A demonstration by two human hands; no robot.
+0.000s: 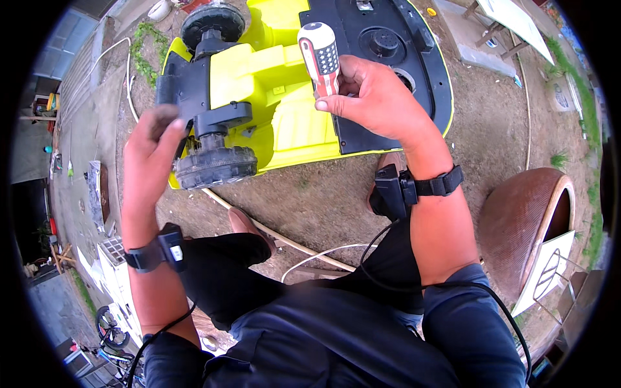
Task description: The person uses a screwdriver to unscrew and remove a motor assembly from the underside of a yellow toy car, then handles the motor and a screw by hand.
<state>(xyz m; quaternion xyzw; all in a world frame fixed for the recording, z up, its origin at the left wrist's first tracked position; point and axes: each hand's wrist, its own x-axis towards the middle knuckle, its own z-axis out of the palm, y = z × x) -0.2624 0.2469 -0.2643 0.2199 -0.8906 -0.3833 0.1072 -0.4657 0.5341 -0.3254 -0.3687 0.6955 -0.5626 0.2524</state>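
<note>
A yellow and black ride-on toy car (294, 132) lies upside down on the ground in front of me, its underside and wheels facing up. My right hand (381, 97) is closed round the lower part of a screwdriver (318, 55), holding it above the car with its handle upward; the handle is red and white with a dark star pattern. The screwdriver's shaft is hidden. At the car's left end, my left hand (147, 152) is beside the black end piece and the near wheel (217, 167). Its fingers are smeared by motion, and I cannot tell whether they touch the car.
A second black wheel (212, 27) stands up at the car's far left. A pale hose (294, 244) crosses the dirt by my feet. To the right lies a large brown clay jar (517, 223) with a white board (546, 271) against it. A white table (517, 22) stands far right.
</note>
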